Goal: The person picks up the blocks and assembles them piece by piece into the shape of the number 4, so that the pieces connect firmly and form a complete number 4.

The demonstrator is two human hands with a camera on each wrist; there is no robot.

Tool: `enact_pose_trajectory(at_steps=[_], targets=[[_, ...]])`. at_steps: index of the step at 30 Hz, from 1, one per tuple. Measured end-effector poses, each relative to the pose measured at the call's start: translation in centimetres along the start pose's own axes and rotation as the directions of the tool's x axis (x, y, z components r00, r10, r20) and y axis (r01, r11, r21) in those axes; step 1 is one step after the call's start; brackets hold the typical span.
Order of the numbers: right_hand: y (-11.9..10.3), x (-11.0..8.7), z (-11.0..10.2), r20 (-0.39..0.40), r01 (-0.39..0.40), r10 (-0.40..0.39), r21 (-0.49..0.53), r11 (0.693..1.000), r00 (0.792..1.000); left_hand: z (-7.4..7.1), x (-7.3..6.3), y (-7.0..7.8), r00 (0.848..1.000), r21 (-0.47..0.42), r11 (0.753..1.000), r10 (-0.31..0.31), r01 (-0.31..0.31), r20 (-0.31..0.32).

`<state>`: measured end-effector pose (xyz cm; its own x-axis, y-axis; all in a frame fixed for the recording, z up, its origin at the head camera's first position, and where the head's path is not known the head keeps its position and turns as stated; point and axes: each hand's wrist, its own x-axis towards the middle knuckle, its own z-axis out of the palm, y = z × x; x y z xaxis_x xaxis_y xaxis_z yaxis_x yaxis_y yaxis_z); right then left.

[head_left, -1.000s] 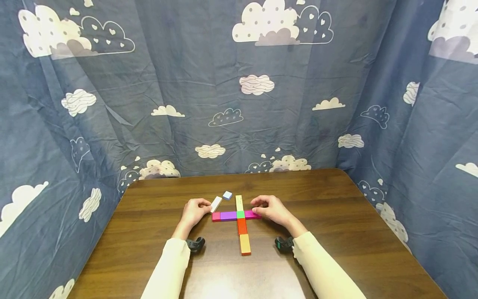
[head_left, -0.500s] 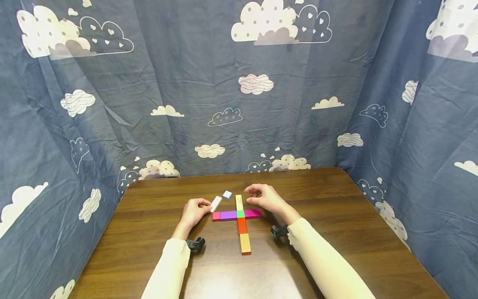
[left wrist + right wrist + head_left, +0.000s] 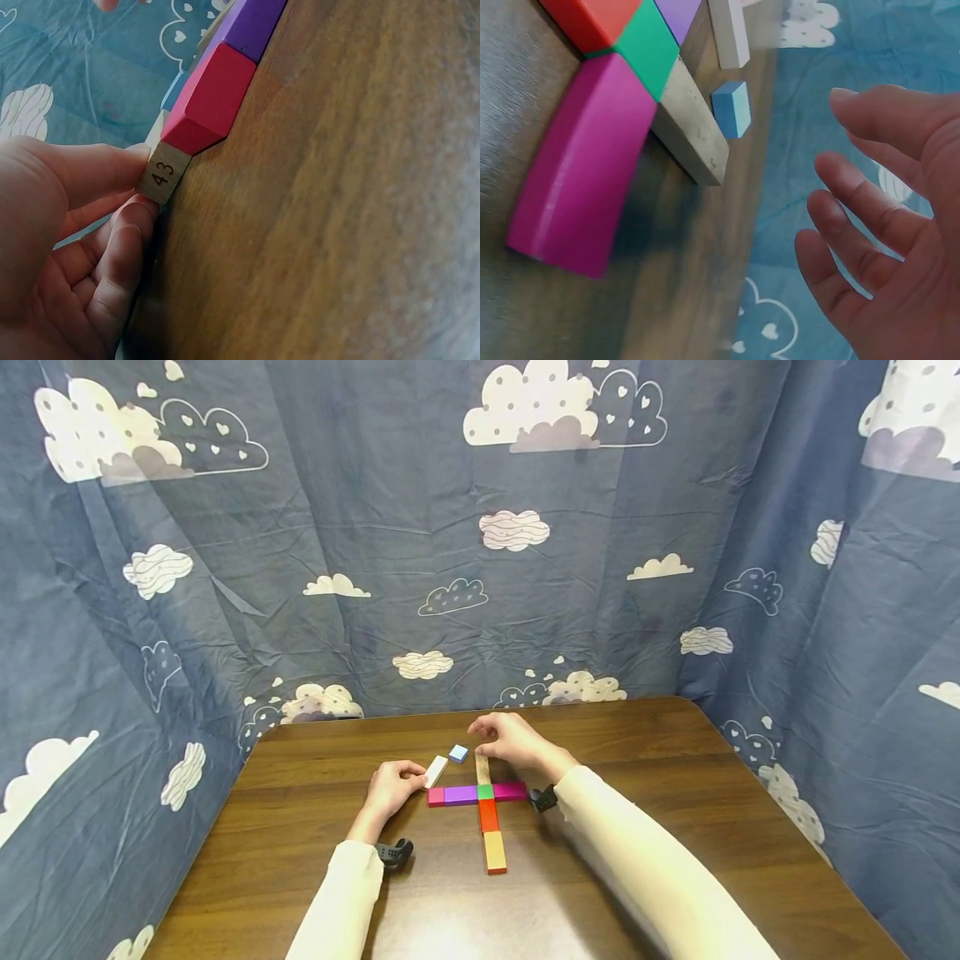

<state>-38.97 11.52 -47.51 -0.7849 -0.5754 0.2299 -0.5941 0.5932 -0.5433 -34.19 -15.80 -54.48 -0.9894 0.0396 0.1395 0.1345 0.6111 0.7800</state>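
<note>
My left hand (image 3: 393, 789) pinches the near end of a white wooden block (image 3: 436, 772) on the table. The left wrist view shows "43" on that block's end face, between thumb and fingers. Right beside it is a red-pink block (image 3: 210, 97). My right hand (image 3: 517, 743) hovers over the far end of a pale wooden block (image 3: 692, 124), fingers loosely bent and holding nothing. Near it lies a small light-blue block (image 3: 458, 753). Blocks form a cross: a green one (image 3: 486, 792) in the centre, purple (image 3: 461, 796), magenta (image 3: 511, 791), red (image 3: 489, 815) and orange (image 3: 495, 852) around.
The brown wooden table (image 3: 637, 860) carries all the blocks. A blue curtain (image 3: 360, 527) with cloud prints hangs behind it and at both sides. Dark wrist straps are on both wrists, below the cream sleeves (image 3: 660, 852).
My right hand has lifted away from the magenta block and moved up and left, over the far end of the pale block. The left hand stays at the white block.
</note>
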Motion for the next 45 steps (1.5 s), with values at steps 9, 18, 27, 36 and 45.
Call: enact_pose_trajectory(at_steps=[9, 18, 27, 36, 45], targets=[[-0.2, 2.2, 1.2, 0.101, -0.055, 0.062, -0.065, 0.996, 0.993, -0.1, -0.1, 0.0, 1.0, -0.008, 1.0, 0.009, -0.009, -0.001], [0.2, 3.2, 2.8, 0.147, -0.099, 0.103, -0.038, 0.994, 0.984, 0.0, 0.0, -0.1, 0.999, -0.008, 1.0, 0.03, -0.03, -0.01], [0.5, 3.8, 3.5, 0.144, -0.098, 0.119, -0.139, 0.985, 0.982, -0.1, 0.0, 0.1, 0.999, -0.018, 0.999, 0.043, -0.043, -0.005], [0.1, 4.3, 4.6, 0.128, -0.096, 0.128, -0.226, 0.969, 0.983, -0.1, -0.1, -0.1, 0.999, -0.01, 0.999, 0.047, -0.047, -0.006], [0.3, 4.8, 5.3, 0.096, -0.149, 0.178, -0.257, 0.955, 0.979, -0.2, -0.3, 0.3, 1.0, -0.026, 0.999, 0.021, -0.021, 0.004]])
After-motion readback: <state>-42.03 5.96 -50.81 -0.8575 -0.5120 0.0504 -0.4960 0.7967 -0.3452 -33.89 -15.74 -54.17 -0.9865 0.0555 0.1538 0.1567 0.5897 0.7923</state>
